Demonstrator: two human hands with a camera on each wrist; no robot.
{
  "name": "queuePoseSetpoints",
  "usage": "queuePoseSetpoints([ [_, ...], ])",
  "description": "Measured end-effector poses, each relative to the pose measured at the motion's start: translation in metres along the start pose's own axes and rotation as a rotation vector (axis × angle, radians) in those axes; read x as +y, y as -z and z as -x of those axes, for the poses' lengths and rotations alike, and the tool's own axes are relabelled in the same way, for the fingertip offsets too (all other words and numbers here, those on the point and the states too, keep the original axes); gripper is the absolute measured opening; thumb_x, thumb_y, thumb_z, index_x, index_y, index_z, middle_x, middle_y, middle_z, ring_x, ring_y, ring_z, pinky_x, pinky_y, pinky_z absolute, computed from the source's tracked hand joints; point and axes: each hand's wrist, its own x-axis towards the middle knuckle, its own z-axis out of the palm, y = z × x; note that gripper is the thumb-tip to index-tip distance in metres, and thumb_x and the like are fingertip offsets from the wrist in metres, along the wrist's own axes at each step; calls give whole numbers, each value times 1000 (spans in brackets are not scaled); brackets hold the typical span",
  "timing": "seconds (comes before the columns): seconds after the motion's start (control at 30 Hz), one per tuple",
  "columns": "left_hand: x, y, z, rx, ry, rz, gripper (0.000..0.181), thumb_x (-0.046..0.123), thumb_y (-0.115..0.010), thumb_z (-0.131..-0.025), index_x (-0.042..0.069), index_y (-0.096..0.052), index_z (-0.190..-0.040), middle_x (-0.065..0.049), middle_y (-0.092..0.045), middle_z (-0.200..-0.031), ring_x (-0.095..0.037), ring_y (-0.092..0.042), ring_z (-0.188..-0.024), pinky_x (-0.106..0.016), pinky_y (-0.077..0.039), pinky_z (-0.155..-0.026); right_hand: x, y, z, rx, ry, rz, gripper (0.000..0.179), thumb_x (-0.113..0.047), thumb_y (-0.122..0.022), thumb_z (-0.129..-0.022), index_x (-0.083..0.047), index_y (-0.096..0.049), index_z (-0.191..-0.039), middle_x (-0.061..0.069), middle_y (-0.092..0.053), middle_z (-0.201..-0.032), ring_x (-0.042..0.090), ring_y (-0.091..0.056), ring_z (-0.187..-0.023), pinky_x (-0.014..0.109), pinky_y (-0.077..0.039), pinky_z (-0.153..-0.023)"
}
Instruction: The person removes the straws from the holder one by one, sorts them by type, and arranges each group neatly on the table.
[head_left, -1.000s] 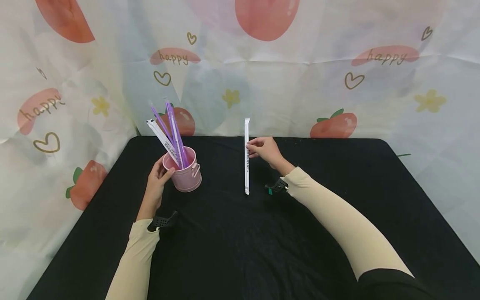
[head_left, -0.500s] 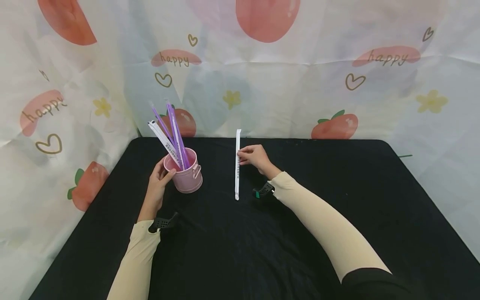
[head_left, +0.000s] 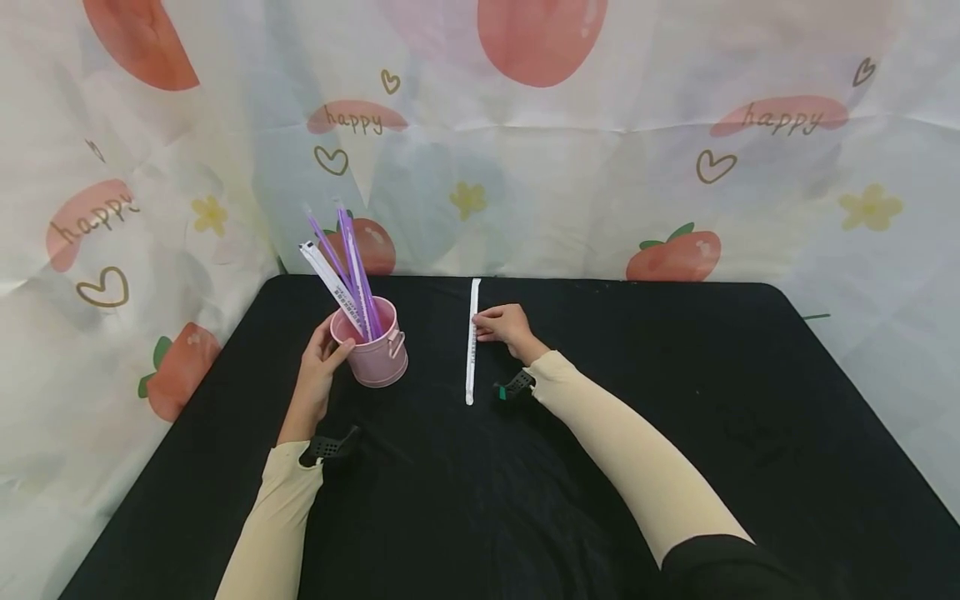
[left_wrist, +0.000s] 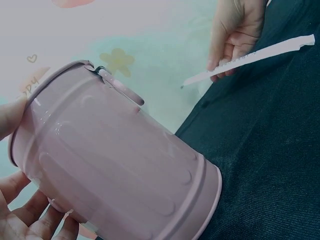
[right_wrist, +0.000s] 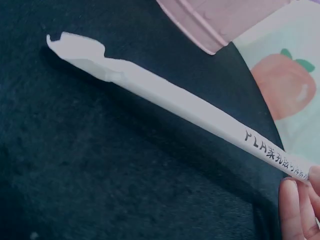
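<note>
At the left of the table stands a small pink bucket (head_left: 377, 364), its side handle facing right. Out of it lean several purple straws (head_left: 356, 271) in clear sleeves and a white paper-wrapped straw (head_left: 330, 279). My left hand (head_left: 315, 375) grips the bucket, thumb at the rim and fingers round its far left side. To the right of it, my right hand (head_left: 506, 327) pinches another white paper-wrapped straw (head_left: 471, 358) between thumb and fingers. Dark print runs along this straw's wrapper in the right wrist view, and its crimped end (right_wrist: 77, 50) points away from the hand.
A black cloth (head_left: 600, 458) covers the table. Behind it and along the left side hangs a pale curtain (head_left: 570, 192) printed with fruit, hearts and flowers. Black wrist straps (head_left: 330, 446) sit at both cuffs.
My right hand has moved left and a little nearer to me, bringing the wrapped straw closer to the bucket and lower. The left hand and bucket have stayed in place.
</note>
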Motion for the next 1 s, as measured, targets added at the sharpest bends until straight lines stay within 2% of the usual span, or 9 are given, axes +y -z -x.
queuePoseSetpoints([
  [0.43,-1,1,0,-7,5,-19,57,12,-50,-97,8,-25,-147,-10,-29,-152,-24,-25,-142,-44,-19,-119,4,-7,-2,47,6,117,21,-1,-69,-81,13,-68,-98,7,-65,-64,7,-60,-49,27,-58,-58],
  [0.67,9,-1,5,-10,19,-5,56,9,-49,-96,7,-25,-147,-11,-28,-152,-25,-25,-142,-44,-19,-119,2,-10,-2,74,12,214,17,0,-71,-79,10,-70,-93,21,-71,-81,6,-60,-46,25,-57,-55],
  [0.83,20,-4,10,-18,21,-10,57,6,-48,-96,4,-24,-147,-15,-27,-152,-29,-23,-142,-46,-18,-119,4,-10,-3,66,22,227,15,2,-71,-79,11,-70,-91,24,-71,-86,6,-60,-47,22,-56,-52],
  [1.0,15,-2,7,-15,22,-15,56,7,-49,-96,6,-25,-147,-12,-28,-152,-27,-25,-141,-46,-18,-119,5,-9,-4,66,26,233,15,1,-71,-78,10,-70,-91,22,-71,-84,6,-60,-48,21,-55,-52],
])
